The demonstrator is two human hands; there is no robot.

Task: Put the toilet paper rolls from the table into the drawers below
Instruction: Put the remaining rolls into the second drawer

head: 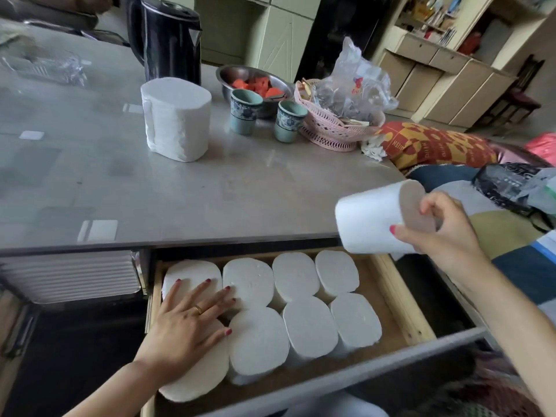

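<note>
Toilet paper rolls (pixel 301 305) stand on end in the open drawer (pixel 418 326) below the counter (pixel 210 188), eight of them in two rows, packed side by side and touching. The left hand (pixel 189 320) lies palm down with fingers spread flat across the two leftmost rolls, gripping nothing; a ring sits on one finger. The right hand (pixel 442 227) is raised above the drawer's right end, thumb and fingers clasped around one tilted roll (pixel 373 218), its flat end turned toward the palm. Under that hand a bare strip of drawer floor runs along the right wall, beside the nearest rolls. Another roll (pixel 177 118) stands upright on the counter, well beyond the left hand, near a black kettle (pixel 165 37); two cups (pixel 264 115), a metal bowl (pixel 255 82) and a pink basket (pixel 331 127) sit farther back, between the hands. The left hand covers much of the front-left roll, and the counter edge shades the drawer's back. Both forearms are cut off by the bottom edge.
</note>
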